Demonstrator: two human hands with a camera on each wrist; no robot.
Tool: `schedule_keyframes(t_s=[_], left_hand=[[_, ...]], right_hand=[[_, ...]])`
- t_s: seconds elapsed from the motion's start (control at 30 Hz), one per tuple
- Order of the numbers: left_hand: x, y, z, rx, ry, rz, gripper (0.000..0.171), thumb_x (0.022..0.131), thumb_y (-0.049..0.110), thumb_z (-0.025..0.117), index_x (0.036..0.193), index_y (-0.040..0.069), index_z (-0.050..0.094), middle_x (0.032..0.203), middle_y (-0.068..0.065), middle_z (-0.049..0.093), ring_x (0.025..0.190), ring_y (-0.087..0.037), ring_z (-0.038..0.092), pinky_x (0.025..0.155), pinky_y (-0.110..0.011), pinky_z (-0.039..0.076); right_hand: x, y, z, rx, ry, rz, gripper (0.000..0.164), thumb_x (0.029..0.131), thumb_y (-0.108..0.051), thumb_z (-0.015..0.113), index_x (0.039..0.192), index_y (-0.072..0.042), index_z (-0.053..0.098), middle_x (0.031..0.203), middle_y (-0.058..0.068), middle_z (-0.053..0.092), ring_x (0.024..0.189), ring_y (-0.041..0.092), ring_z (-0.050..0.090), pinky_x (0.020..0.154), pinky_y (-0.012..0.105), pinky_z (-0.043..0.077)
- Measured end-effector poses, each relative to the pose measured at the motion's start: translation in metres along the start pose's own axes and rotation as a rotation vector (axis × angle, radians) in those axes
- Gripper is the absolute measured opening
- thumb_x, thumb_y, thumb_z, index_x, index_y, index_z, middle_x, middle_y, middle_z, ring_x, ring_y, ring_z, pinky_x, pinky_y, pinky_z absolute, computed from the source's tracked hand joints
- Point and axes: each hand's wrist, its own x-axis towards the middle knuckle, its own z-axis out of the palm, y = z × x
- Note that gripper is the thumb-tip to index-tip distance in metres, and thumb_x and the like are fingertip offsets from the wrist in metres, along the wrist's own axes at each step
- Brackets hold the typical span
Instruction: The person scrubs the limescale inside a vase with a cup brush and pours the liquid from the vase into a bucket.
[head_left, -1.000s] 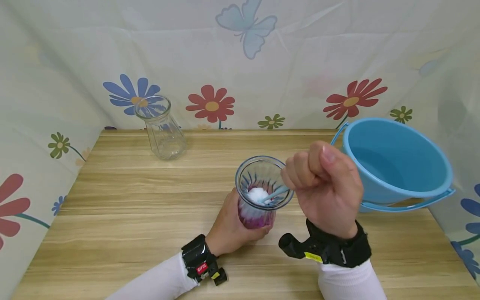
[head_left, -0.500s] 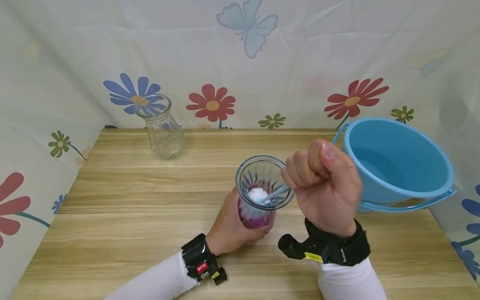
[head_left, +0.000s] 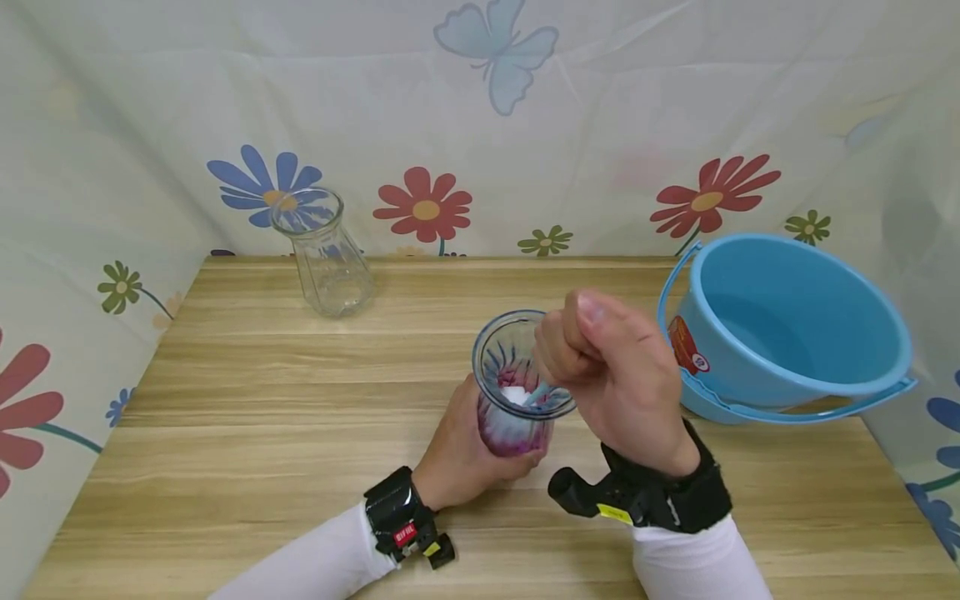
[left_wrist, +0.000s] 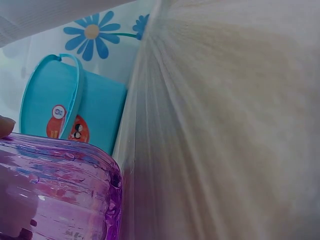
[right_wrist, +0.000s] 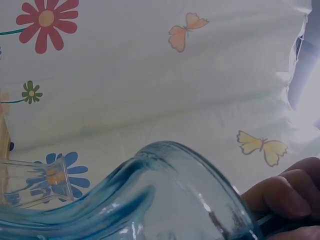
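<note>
My left hand [head_left: 472, 454] grips the lower body of a ribbed glass vase [head_left: 513, 437], blue at its rim and purple toward the base. In the left wrist view the purple base [left_wrist: 60, 190] looks wet. Above the rim, my right hand [head_left: 618, 367] is curled round the light-blue handle [head_left: 538, 393] of what looks like a bottle brush, whose white head [head_left: 513, 395] is inside the vase. The hand hides most of the handle and the right part of the rim. From the right wrist, the vase's blue flared neck [right_wrist: 200, 200] shows beside my fingers [right_wrist: 282, 195].
A clear glass vase [head_left: 333, 279] stands upright at the back left of the wooden table [head_left: 247, 417]. To the right is a blue bucket [head_left: 723, 350] with its handle hanging down in front. A flower-printed curtain [head_left: 592, 150] encloses the back and sides.
My right hand has shifted left over the vase's rim, and less of the brush's white head shows. More of the bucket's side is uncovered. The left hand and vase have barely moved.
</note>
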Motion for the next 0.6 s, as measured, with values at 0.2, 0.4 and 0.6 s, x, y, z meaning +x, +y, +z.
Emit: schedule_keyframes(t_s=[0.2,0.4,0.6], left_hand=[[0.0004,0.0009,-0.0001,-0.006,-0.001,0.025,0.097,0.072,0.029,0.094,0.149,0.034,0.034,0.14,0.007,0.053,0.125,-0.015,0.057,0.107,-0.038,0.051],[0.0002,0.0018,0.0002,-0.005,0.003,0.038,0.098,0.073,0.031,0.094,0.149,0.033,0.034,0.14,0.006,0.053,0.125,-0.016,0.057,0.107,-0.038,0.052],[0.0002,0.0006,0.0005,0.007,0.0,0.046,0.098,0.073,0.032,0.094,0.15,0.033,0.033,0.141,0.005,0.052,0.125,-0.016,0.056,0.107,-0.038,0.052]], right_hand=[[0.0001,0.0012,0.0001,-0.087,-0.044,0.065,0.039,0.11,-0.006,0.024,0.072,-0.008,0.032,0.063,0.002,0.026,0.053,0.017,0.03,0.05,0.034,0.024],[-0.0022,0.001,-0.0012,-0.168,-0.065,0.143,0.04,0.112,-0.01,0.026,0.073,-0.009,0.036,0.065,0.003,0.031,0.056,0.022,0.033,0.054,0.034,0.031],[-0.0028,0.0003,-0.002,-0.181,-0.082,0.178,0.041,0.112,-0.011,0.027,0.073,-0.008,0.037,0.065,0.003,0.032,0.057,0.023,0.034,0.056,0.035,0.033]])
